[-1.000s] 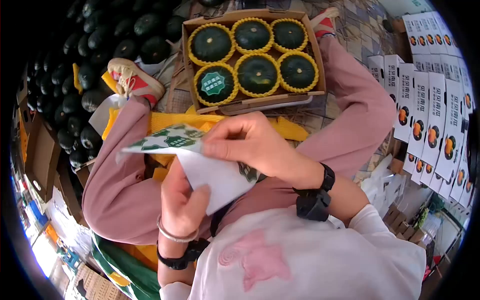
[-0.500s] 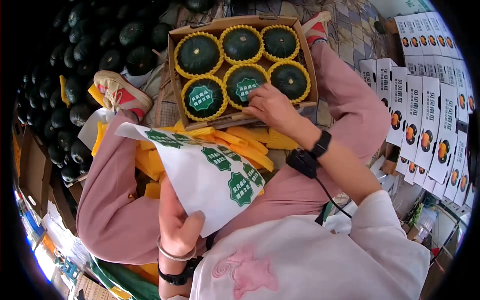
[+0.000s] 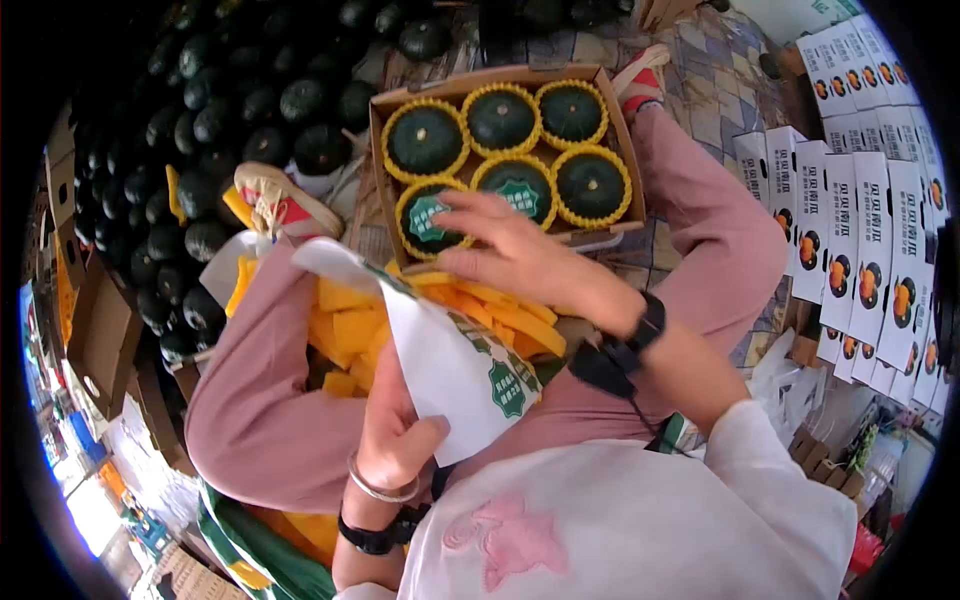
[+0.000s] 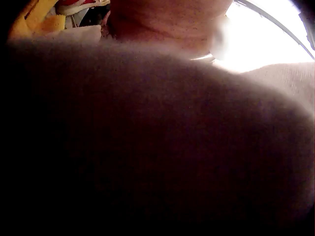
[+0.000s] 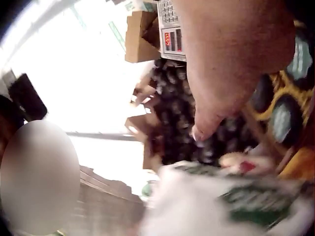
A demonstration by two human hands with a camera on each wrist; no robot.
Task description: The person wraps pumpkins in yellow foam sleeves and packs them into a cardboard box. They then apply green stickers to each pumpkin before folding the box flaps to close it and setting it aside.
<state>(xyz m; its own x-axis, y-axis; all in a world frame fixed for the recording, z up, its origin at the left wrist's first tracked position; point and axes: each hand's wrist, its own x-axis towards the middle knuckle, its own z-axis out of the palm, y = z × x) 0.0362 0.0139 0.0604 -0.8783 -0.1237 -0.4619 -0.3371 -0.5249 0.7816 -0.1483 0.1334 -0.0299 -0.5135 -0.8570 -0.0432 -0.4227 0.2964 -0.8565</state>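
Note:
My left hand (image 3: 395, 440) pinches a white sheet of green stickers (image 3: 430, 385) by its lower edge, thumb on top, above the lap. The sheet's far corner curls over. My right hand (image 3: 540, 265), fingers stretched and spread, is over the near edge of a cardboard box (image 3: 380, 140). Its fingertips overlap the front-left pumpkin (image 3: 437, 248) in the head view. In the box sit several dark green pumpkins in yellow foam nets. Green labels show on the front-left and front-middle pumpkins (image 3: 520, 197). The left wrist view is mostly dark, blurred cloth.
Loose yellow foam nets (image 3: 345, 335) lie between the person's legs. Dark pumpkins (image 3: 205, 120) are heaped at the left. Printed white cartons (image 3: 850, 230) stand in rows at the right. The right wrist view shows a digital scale (image 5: 172, 42) beyond the heap.
The right hand went from the sheet to the front-middle pumpkin, where a green label now shows, then drew back leftward toward the sheet. The left hand keeps holding the sheet.

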